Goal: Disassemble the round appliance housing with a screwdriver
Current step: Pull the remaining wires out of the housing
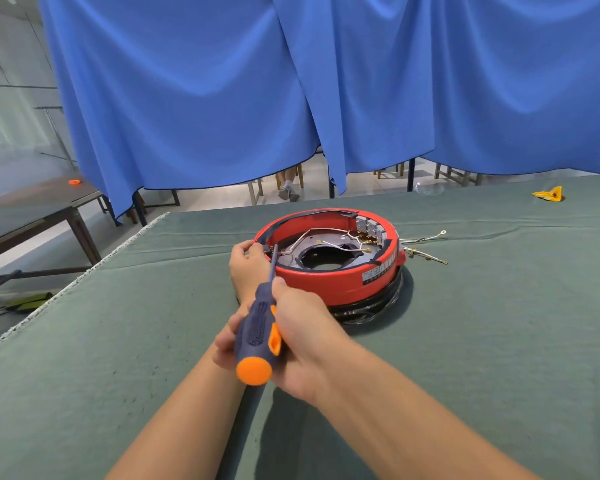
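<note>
While a blue cloth curtain (194, 81) hangs in soft folds across the far side, a table draped in matte grey-green fabric (482, 341), creased and frayed along its left edge, fills the near ground. Near the middle of that cloth sits the round appliance housing (347, 271), a shallow glossy red plastic ring lying open side up on a black base wrapped in crinkled clear film. Inside it show a dark plate with a central hole, pale braided wires with small metal terminals, and a row of grey blocks at the far right wall; a white label is stuck on the near right outer wall. Loose wires (425, 249) trail onto the cloth just right of the housing. The right hand (298, 337) wraps its fingers round the ribbed navy-and-orange handle of the screwdriver (257, 336), whose thin steel shaft slants up to the housing's left inner edge. The left hand (248, 268) rests on the left rim, fingertips pinching there beside the tip. A crumpled yellow scrap (549, 194) lies far right.
</note>
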A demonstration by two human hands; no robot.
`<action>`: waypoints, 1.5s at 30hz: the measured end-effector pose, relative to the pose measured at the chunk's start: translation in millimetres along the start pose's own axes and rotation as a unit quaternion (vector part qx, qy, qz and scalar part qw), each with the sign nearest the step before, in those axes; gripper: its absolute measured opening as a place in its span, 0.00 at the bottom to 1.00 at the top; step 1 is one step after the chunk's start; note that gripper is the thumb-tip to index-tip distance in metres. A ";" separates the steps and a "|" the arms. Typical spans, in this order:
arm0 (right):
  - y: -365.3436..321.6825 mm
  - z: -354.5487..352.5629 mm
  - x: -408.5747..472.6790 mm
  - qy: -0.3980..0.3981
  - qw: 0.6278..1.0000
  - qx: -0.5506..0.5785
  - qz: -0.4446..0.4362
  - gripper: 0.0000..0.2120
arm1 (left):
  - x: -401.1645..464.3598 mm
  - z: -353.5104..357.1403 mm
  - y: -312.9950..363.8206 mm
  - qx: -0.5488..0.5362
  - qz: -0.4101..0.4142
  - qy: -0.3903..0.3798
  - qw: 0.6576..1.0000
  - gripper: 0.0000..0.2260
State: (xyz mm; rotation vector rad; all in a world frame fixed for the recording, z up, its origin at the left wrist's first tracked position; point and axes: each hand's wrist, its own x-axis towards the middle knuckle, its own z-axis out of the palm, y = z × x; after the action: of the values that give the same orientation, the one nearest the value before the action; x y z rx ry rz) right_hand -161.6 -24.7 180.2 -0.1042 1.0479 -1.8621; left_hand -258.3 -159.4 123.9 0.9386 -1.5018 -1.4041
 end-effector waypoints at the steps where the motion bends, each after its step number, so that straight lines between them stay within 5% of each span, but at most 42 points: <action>1: 0.0 -2.2 1.4 0.003 1.000 0.000 0.002 0.16 | -1.3 0.5 -0.6 -0.003 -0.001 0.001 1.000 0.09; 21: -66.4 -67.8 -31.9 0.011 0.964 -0.248 0.099 0.20 | 0.5 -2.9 -6.2 -0.017 0.027 -0.017 0.999 0.05; 45: -79.3 -81.4 -19.2 -0.005 0.977 -0.155 0.146 0.19 | -2.5 2.3 -3.7 -0.020 0.013 0.011 1.000 0.06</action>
State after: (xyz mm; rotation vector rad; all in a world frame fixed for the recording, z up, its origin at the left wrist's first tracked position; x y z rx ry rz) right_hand -245.5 53.6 191.1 -0.1328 1.2683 -1.4258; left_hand -259.6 -156.6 119.9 0.9035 -1.4599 -1.3966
